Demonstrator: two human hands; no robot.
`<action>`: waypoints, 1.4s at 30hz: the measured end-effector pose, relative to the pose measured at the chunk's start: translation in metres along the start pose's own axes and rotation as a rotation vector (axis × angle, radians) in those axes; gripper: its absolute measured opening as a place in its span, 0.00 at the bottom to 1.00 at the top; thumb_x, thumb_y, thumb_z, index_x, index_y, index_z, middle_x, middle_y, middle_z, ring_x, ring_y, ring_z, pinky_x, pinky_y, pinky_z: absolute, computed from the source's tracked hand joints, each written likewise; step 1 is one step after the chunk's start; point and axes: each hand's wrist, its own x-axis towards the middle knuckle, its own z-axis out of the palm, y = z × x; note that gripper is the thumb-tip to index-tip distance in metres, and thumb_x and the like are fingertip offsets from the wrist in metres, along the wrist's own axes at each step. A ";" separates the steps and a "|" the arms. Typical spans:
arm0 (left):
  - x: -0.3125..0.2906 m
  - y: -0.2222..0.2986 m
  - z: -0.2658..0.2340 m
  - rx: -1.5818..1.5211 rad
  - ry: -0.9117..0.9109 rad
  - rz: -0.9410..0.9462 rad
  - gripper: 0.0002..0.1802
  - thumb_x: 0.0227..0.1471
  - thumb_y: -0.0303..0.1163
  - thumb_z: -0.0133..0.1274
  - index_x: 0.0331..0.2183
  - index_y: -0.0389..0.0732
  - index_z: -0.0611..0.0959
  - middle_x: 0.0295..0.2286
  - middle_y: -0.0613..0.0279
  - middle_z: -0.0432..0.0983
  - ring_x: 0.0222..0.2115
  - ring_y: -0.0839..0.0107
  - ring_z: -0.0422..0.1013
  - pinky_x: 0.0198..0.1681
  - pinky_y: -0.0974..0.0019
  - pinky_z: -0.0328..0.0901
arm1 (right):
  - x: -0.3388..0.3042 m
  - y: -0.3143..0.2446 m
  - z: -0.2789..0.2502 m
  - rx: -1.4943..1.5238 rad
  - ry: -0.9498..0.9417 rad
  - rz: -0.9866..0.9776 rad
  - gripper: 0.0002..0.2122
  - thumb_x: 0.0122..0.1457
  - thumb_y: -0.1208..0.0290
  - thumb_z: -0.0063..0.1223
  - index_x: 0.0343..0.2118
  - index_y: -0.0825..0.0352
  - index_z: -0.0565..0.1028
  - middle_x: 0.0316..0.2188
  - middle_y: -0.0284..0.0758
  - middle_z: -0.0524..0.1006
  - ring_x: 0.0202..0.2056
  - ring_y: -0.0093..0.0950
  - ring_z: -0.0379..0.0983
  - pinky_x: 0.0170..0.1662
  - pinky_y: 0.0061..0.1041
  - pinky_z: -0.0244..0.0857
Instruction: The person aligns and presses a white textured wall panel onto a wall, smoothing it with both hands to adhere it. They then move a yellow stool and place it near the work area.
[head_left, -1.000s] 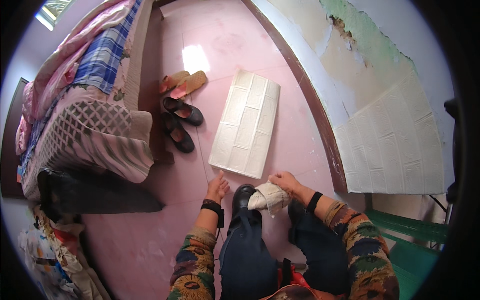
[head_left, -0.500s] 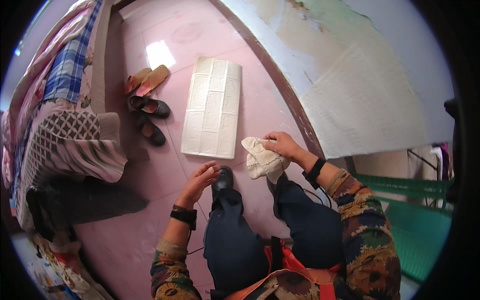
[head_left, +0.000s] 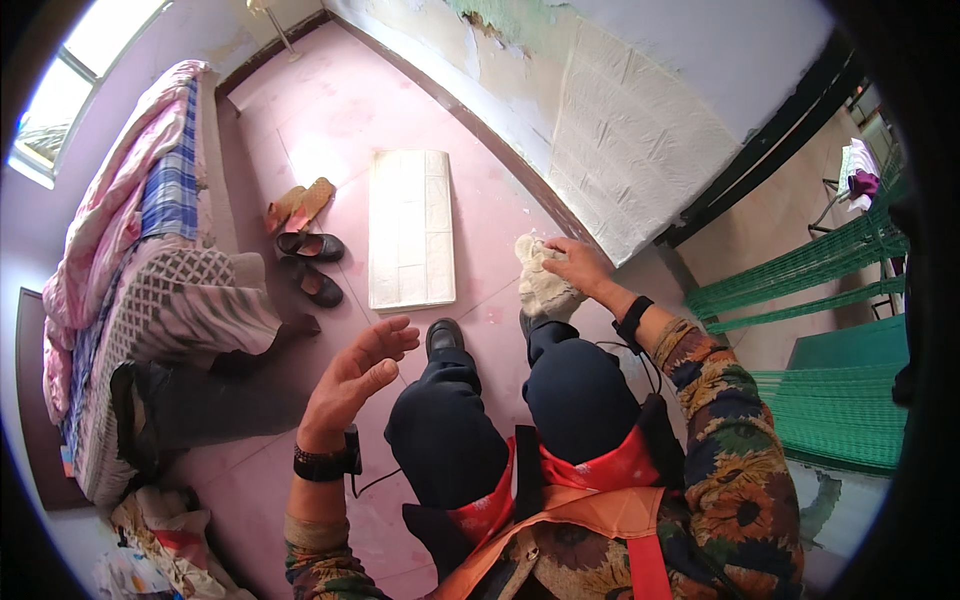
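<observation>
A crumpled cream cloth (head_left: pixel 543 287) hangs from a person's right hand (head_left: pixel 587 268) over a pink tiled floor (head_left: pixel 492 212), the right fingers (head_left: pixel 557 263) pinching it near its far end. In the past second the cloth has shifted from between the feet to a spot in front of the right shoe (head_left: pixel 525 325), while the left hand (head_left: pixel 345 388) has risen, with nothing in it, its fingers nearly together and the thumb held apart. The change appears to leave the cloth to the right hand alone, with the left free. The cloth's long axis runs near to far, its far end leaning a little left. To its left, apart from it, a white brick-patterned panel (head_left: pixel 410 230) lies flat on the floor, its long axis also running near to far, its near short edge toward the feet.
</observation>
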 end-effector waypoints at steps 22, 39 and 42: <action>-0.078 0.074 0.124 0.329 0.169 0.266 0.38 0.59 0.49 0.54 0.60 0.33 0.65 0.52 0.46 0.71 0.54 0.61 0.69 0.56 0.62 0.62 | -0.152 -0.243 -0.183 0.359 -0.165 -0.494 0.18 0.65 0.59 0.50 0.50 0.68 0.75 0.41 0.35 0.80 0.40 0.23 0.77 0.43 0.21 0.69; -0.073 -0.006 0.100 0.149 0.140 0.139 0.32 0.61 0.38 0.53 0.58 0.27 0.66 0.51 0.43 0.71 0.53 0.64 0.69 0.56 0.65 0.63 | -0.213 -0.060 0.155 -0.480 -0.776 -0.029 0.13 0.52 0.66 0.53 0.35 0.68 0.82 0.35 0.52 0.80 0.41 0.49 0.78 0.46 0.42 0.71; -0.079 -0.013 0.104 0.170 0.129 0.135 0.31 0.61 0.37 0.53 0.57 0.26 0.66 0.51 0.42 0.72 0.53 0.63 0.69 0.57 0.65 0.64 | -0.235 -0.054 0.165 -0.203 -1.017 0.036 0.14 0.53 0.67 0.53 0.37 0.71 0.81 0.42 0.53 0.79 0.45 0.49 0.76 0.45 0.43 0.71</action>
